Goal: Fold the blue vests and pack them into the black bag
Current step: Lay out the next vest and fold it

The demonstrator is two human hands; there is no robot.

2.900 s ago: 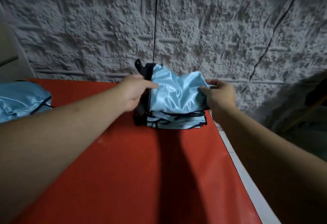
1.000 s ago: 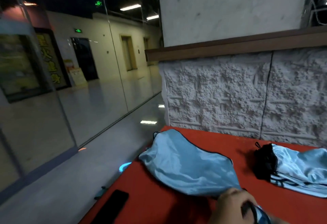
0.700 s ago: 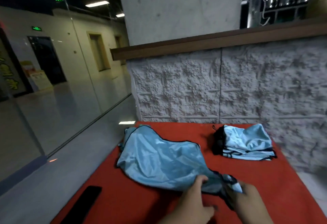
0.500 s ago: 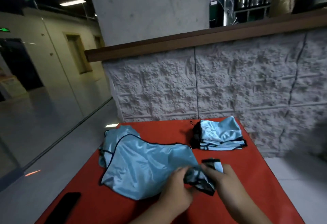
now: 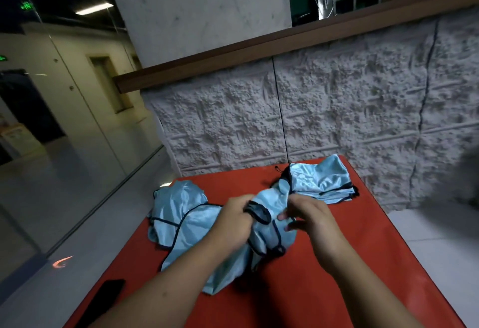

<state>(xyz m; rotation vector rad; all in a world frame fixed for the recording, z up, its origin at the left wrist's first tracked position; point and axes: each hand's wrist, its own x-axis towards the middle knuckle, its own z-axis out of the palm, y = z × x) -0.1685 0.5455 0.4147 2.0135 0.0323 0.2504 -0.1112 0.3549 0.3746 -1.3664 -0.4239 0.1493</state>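
Gripping blue vest point(image 5: 269, 213) with left hand point(image 5: 234, 220), right hand point(image 5: 309, 215) above red table point(image 5: 350, 263)

- Nothing in front of me carries lettering I can actually read.
- Upper left of the frame: a glowing green sign point(image 5: 26, 5) hangs near the ceiling behind the glass; its characters are blurred past reading.
- Far left edge, a little lower: a second green sign point(image 5: 2, 57), cut off by the frame, is also unreadable.
- Left edge, mid-height: a pale board point(image 5: 15, 134) stands on the corridor floor; any print on it is too small to tell.
- The vests, the bag and the red desk point(image 5: 363, 263) show no label, brand or number that I can see.
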